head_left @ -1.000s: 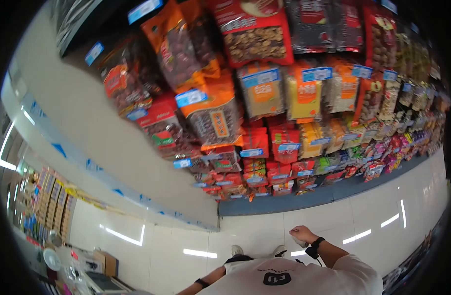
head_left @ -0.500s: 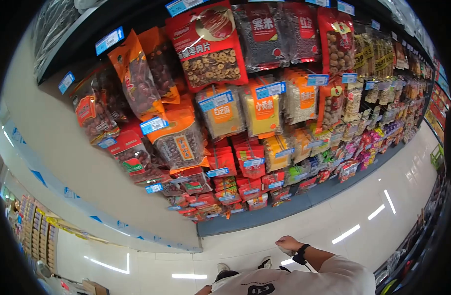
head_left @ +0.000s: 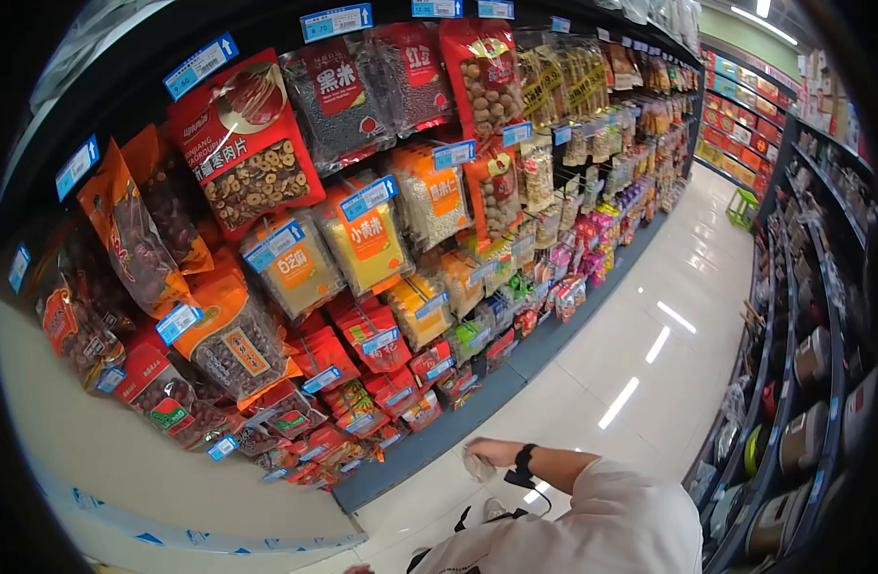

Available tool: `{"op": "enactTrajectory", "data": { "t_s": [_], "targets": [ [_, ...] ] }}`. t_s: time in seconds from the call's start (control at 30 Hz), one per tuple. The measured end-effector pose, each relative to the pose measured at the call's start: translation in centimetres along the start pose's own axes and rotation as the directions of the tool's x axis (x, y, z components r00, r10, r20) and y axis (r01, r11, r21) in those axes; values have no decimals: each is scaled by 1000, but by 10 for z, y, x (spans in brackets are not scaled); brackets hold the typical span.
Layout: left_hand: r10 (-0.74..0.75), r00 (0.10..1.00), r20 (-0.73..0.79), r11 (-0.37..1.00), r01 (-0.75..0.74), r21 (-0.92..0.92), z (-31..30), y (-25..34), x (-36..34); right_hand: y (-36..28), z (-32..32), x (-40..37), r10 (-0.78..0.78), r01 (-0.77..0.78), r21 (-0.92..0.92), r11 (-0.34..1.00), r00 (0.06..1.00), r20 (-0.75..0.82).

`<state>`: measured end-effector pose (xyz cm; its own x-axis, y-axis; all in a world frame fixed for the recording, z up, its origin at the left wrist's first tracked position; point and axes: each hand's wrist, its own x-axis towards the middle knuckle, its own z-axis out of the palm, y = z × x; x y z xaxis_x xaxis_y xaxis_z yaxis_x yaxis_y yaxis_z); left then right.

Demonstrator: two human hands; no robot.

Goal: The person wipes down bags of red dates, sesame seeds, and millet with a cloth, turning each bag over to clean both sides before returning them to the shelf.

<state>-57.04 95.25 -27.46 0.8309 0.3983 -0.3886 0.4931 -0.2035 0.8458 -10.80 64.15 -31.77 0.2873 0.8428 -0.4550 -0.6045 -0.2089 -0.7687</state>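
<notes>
My right hand [head_left: 492, 452] is at the bottom centre, above the tiled floor, with a black band on the wrist. Its fingers are closed round a small, pale, see-through item [head_left: 478, 466] that I cannot make out. Of my left hand [head_left: 360, 569] only a sliver shows at the bottom edge; what it holds, if anything, is hidden. Both hands are apart from the hanging packs, among them a red bag of dried date slices [head_left: 252, 177], a yellow millet pack [head_left: 370, 251] and an orange bag [head_left: 236, 340].
The packed rack has a dark grey base [head_left: 515, 359] along the floor. Dark shelves [head_left: 822, 287] with goods line the right side. Farther down the aisle stand a green basket [head_left: 741, 208] and shelves of red boxes [head_left: 742, 120]. A pale wall panel [head_left: 171, 493] is at lower left.
The view has turned to the right, showing more of the aisle and right shelves. The rack's packs have shifted left in view. My right hand remains low with the pale item.
</notes>
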Motion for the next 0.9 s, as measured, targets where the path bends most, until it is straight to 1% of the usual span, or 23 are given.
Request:
{"op": "enactTrajectory", "data": {
  "t_s": [0.03, 0.07, 0.1, 0.13, 0.17, 0.2, 0.23, 0.3, 0.33, 0.37, 0.4, 0.43, 0.47, 0.5, 0.53, 0.57, 0.63, 0.67, 0.73, 0.77, 0.83, 0.87, 0.9],
  "targets": [
    [30, 1000, -5, 998, -30, 50, -9, 13, 18, -7, 10, 12, -86, 83, 57, 995, 995, 50],
    [142, 989, 38, 953, -147, 265, -21, 27, 41, -15, 22, 22, -169, 158, 113, 981, 981, 94],
    [31, 998, 53, 953, -45, 299, -30, 42, 60, -24, 35, 34, -238, 231, 64, 971, 958, 160],
    [237, 972, -8, 966, -234, 111, -31, 10, 96, -42, 64, 31, -216, 215, -46, 975, 976, -25],
    [240, 970, -34, 970, -239, 40, -34, 35, 104, -56, 84, 41, -210, 197, -215, 956, 977, -36],
    [243, 968, -62, 969, -245, -30, -38, 88, 113, -85, 127, 32, -315, 261, -433, 863, 947, -57],
    [284, 956, -72, 954, -290, -81, -39, 131, 113, -86, 145, 50, -429, 372, -505, 779, 903, 4],
    [340, 938, -65, 929, -346, -134, -37, 184, 122, -113, 207, 50, -509, 488, -537, 688, 852, 123],
    [381, 923, -55, 894, -383, -232, -36, 199, 127, -112, 230, 62, -585, 562, -542, 625, 797, 152],
    [420, 906, -47, 850, -411, -329, -38, 204, 132, -124, 262, 53, -590, 608, -423, 672, 785, 190],
    [460, 885, -69, 869, -465, -166, -42, 196, 143, -126, 283, 53, -669, 653, -511, 559, 719, 186],
    [473, 880, -50, 864, -474, -172, -44, 201, 142, -125, 299, 53, -739, 675, -595, 436, 646, 192],
    [437, 893, -112, 857, -451, -250, -47, 208, 139, -125, 312, 51, -749, 669, -607, 430, 640, 174],
    [392, 904, -170, 843, -427, -328, -49, 213, 138, -124, 323, 49, -807, 645, -690, 330, 572, 149],
    [393, 900, -189, 809, -436, -395, -54, 206, 139, -123, 331, 48, -857, 601, -765, 231, 499, 133],
    [404, 898, -172, 805, -439, -399, -58, 202, 139, -121, 335, 48, -862, 590, -775, 228, 492, 121],
    [332, 925, -185, 693, -372, -618, -66, 192, 134, -112, 345, 48, -896, 352, -930, 106, 439, 64],
    [332, 927, -174, 692, -364, -623, -69, 183, 134, -105, 349, 54, -896, 342, -933, 111, 441, 55],
    [311, 937, -158, 693, -337, -637, -73, 167, 133, -94, 358, 67, -795, 446, -883, 143, 583, 166],
    [305, 940, -149, 694, -327, -641, -77, 159, 131, -86, 364, 73, -793, 439, -886, 151, 589, 157],
    [339, 931, -138, 763, -358, -539, -87, 159, 121, -76, 382, 78, -779, 414, -824, 387, 624, -52],
    [317, 935, -161, 730, -349, -588, -88, 156, 119, -74, 386, 84, -786, 436, -798, 417, 614, -75],
    [299, 940, -166, 731, -337, -594, -89, 154, 119, -73, 386, 84, -773, 431, -795, 426, 630, -73]
  ]
}}
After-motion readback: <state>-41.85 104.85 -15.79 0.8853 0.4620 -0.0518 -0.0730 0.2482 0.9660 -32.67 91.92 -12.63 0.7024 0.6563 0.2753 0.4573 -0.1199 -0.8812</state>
